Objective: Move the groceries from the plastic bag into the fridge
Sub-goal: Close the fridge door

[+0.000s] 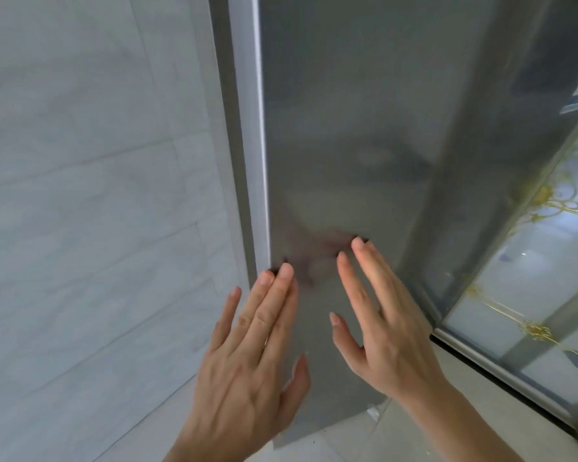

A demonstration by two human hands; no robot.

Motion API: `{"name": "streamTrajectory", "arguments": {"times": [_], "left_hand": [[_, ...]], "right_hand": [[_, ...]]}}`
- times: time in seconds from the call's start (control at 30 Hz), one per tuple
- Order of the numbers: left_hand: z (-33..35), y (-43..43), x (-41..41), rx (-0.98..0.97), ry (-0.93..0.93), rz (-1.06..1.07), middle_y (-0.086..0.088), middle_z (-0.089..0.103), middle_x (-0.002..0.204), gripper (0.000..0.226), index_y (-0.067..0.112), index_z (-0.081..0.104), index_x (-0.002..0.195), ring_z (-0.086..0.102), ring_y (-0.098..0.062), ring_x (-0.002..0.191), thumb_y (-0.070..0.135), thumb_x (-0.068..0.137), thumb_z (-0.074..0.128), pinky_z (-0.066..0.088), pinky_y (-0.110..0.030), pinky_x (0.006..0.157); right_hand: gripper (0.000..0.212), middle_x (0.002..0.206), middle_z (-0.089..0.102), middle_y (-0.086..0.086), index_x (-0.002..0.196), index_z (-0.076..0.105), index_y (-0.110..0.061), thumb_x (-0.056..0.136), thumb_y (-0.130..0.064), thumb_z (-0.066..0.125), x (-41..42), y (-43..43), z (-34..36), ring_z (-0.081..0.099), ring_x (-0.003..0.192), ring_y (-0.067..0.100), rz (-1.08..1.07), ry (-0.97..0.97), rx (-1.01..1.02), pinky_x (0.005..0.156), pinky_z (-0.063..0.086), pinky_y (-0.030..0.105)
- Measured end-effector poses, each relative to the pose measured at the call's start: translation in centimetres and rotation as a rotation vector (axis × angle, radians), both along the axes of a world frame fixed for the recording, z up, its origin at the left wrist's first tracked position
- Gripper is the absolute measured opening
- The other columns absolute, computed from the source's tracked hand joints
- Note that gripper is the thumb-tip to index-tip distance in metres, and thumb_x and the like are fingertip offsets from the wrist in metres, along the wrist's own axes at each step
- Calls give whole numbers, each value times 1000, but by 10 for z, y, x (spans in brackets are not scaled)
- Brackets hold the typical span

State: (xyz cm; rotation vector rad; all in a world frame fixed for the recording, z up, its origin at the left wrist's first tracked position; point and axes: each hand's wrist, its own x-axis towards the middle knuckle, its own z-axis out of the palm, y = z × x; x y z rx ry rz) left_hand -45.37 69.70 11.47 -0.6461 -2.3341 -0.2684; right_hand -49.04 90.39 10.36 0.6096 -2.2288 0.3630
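**A:** where's the fridge [347, 128] at?

**B:** right ahead, between the tiled wall [80, 195] and the glass panel [531, 278]. left hand [247, 358] and right hand [387, 328] are against its front, fingers straight, holding nothing.

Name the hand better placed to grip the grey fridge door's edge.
Left, probably: left hand has fingers at the pale edge of the matte grey fridge door; right hand lies flat mid-panel.

Pale tiled floor [341, 441] under the grey fridge [347, 128], a glass door's bottom rail [501, 375] alongside.
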Motion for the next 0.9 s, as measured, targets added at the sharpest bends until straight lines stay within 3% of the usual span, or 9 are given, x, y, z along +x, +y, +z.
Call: {"name": "streamTrajectory", "arguments": {"times": [0.37, 0.6, 0.9], "left_hand": [[-4, -4, -62, -58, -132, 157, -5, 10, 167, 86, 6, 19, 156, 9, -20, 153, 32, 87, 64, 25, -48, 120], [-8, 1, -67, -84, -114, 204, -4, 8, 167, 85, 9, 10, 157, 6, -20, 154, 37, 91, 55, 18, -47, 121], [-1, 21, -53, 40, -86, 205, -7, 18, 165, 79, 10, 24, 155, 12, -25, 153, 31, 88, 58, 22, -52, 120]], "right_hand": [[70, 166, 21, 13, 156, 31, -7, 95, -27, 59, -69, -21, -12, 22, 154, 30, 8, -34, 1, 116, 36, 55], [80, 170, 7, 7, 161, 13, -15, 96, -33, 55, -77, -20, -21, 12, 157, 27, -1, -46, 42, 123, 25, 51], [73, 170, 13, 2, 160, 20, -19, 96, -39, 50, -55, 1, 12, 18, 156, 20, 8, -150, 169, 122, 29, 50]]}}
